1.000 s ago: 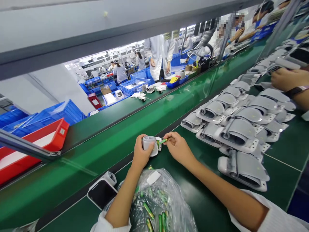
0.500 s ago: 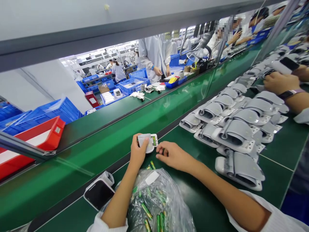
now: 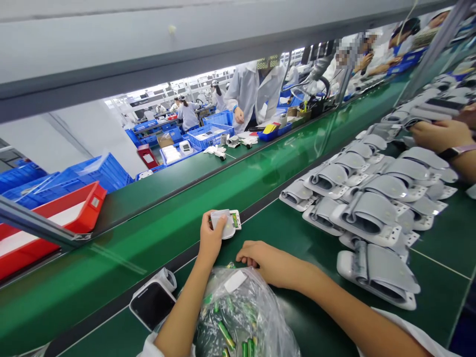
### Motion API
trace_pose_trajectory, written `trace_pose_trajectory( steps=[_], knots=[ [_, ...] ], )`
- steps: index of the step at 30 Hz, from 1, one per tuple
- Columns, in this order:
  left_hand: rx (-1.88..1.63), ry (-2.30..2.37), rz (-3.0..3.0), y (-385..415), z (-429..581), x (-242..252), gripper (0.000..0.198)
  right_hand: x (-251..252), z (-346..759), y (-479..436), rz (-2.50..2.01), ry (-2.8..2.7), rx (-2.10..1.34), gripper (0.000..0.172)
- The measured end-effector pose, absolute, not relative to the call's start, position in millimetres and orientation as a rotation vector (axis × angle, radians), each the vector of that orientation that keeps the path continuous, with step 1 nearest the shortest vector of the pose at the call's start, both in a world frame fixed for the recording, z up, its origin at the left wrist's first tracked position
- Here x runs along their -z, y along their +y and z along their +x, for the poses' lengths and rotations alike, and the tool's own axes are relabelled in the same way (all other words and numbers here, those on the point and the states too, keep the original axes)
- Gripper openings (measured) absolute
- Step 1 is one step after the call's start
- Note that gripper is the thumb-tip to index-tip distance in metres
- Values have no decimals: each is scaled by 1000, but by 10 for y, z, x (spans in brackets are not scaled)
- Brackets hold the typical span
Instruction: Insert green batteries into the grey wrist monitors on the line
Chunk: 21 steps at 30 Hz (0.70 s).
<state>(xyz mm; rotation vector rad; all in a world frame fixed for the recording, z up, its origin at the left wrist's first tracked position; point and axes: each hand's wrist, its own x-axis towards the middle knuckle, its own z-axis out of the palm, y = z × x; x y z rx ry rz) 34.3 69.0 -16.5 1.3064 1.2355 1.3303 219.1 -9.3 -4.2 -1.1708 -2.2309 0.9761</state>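
My left hand [image 3: 212,234] grips a white cuffed device [image 3: 224,224], its open compartment on the right showing green batteries. Just below and to the right, my right hand [image 3: 256,258] is curled at the top edge of a clear plastic bag [image 3: 271,317]; its fingertips hang near the bag's mouth, and whatever they hold is hidden. Green batteries [image 3: 226,334] lie in the bag. Left of my left forearm, a cuffed device with a dark screen [image 3: 152,303] rests on the green table.
Stacked grey cuffs [image 3: 372,213] cover the right side, with another person's hands [image 3: 435,135] behind them. A green belt [image 3: 167,218] crosses beyond my hands. A red tray [image 3: 92,206] stands at left. A person in a white coat [image 3: 247,91] stands across the belt.
My right hand has moved down, away from the device, to the top of the bag. My left hand keeps its hold. The view has shifted slightly.
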Motion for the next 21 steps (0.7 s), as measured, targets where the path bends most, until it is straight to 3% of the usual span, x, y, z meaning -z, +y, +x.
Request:
trace_pose_trajectory(
  steps=[5,9,12,21],
  knots=[
    [-1327,1236,1287,681,352,134,62,137,2245,-13,-1316,-2189,-614,19],
    [-1346,1232,1265,685,329,125,61,98,2225,70,-1094,-1668,-538,12],
    [-1363,1207,1232,684,298,126,60,60,2187,81,-985,-1407,-469,10],
    [-1427,1100,1146,644,292,116,61,177,2092,105,-827,-1437,-279,12]
  ],
)
